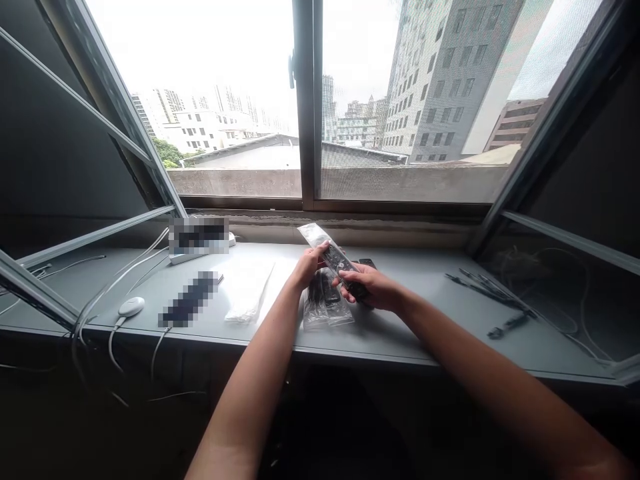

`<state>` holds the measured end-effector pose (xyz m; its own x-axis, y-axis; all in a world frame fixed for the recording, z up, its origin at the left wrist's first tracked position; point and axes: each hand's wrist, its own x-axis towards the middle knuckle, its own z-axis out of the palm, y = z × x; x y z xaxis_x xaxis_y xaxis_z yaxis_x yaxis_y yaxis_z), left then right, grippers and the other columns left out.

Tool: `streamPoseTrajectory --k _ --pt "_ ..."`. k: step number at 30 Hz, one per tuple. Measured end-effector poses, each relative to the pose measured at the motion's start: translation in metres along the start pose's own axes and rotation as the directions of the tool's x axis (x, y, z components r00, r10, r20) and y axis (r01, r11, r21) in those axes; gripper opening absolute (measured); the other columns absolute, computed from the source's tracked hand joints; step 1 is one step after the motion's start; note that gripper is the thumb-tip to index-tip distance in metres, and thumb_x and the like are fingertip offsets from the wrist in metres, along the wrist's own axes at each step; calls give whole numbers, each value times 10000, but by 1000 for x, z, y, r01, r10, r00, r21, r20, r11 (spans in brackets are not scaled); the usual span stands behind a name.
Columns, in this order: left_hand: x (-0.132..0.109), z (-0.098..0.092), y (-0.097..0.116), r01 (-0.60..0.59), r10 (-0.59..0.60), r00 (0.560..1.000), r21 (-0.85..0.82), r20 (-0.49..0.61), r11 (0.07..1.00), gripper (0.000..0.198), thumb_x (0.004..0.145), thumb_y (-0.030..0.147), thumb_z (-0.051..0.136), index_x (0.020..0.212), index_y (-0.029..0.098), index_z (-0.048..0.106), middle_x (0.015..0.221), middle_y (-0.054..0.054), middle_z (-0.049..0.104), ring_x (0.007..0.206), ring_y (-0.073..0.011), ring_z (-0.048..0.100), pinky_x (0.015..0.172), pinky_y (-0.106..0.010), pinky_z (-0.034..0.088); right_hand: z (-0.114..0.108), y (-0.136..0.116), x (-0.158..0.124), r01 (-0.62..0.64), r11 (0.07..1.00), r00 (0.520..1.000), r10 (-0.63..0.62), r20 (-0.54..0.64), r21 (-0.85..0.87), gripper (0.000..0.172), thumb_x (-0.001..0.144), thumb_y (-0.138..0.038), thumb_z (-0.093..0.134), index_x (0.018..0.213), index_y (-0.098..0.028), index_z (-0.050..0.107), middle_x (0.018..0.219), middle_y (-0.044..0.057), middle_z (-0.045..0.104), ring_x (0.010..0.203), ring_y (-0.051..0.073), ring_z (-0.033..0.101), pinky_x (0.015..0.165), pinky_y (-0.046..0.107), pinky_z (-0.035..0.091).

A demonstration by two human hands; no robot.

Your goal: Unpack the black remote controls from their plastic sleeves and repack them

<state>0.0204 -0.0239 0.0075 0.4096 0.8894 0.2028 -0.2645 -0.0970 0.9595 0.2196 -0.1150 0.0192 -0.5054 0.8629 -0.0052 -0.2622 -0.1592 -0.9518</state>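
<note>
Between both hands is a black remote control (341,261) in a clear plastic sleeve, tilted above the desk. My left hand (309,265) grips its upper end, where the loose end of the sleeve sticks out. Around the lower end my right hand (373,285) is closed, thumb on the button side. Beneath them on the desk lie clear plastic bags (325,316) with dark items inside, partly hidden by the hands. Another dark object (367,263) shows just behind my right hand. Left of the bags is a stack of white sleeves (247,293).
The pale desk (400,333) runs along a window. On its left are a blurred-out dark device (190,300), a white round puck (131,307) with a cable and a white power strip (200,253). Dark tools or cables (493,293) lie at right. Metal frames slant at both sides.
</note>
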Motion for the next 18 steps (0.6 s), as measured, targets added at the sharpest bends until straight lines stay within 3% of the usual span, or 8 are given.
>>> streamPoseTrajectory --k 8,15,18 --pt "2 -4 0 -41 37 997 -51 -74 998 447 897 522 726 1042 114 835 1154 -196 830 1109 -358 769 997 -410 538 7 -5 -6 -60 998 998 59 8 11 325 935 -354 860 1107 -162 661 986 112 787 586 131 678 466 217 545" --pt "-4 1 2 26 -22 998 -62 52 998 552 913 655 726 1070 136 830 1126 -198 828 1115 -356 770 1002 -412 538 4 -4 -4 -31 1000 998 31 -49 0 310 934 -364 860 1049 -149 667 967 114 786 650 158 723 521 242 616" --pt "-2 2 1 10 -9 1000 -58 21 998 507 890 609 778 1045 128 827 1133 -204 824 1089 -342 771 977 -399 548 4 -4 -3 -26 999 999 25 -48 -20 303 928 -355 863 1024 -144 668 972 123 802 606 138 702 505 230 603"
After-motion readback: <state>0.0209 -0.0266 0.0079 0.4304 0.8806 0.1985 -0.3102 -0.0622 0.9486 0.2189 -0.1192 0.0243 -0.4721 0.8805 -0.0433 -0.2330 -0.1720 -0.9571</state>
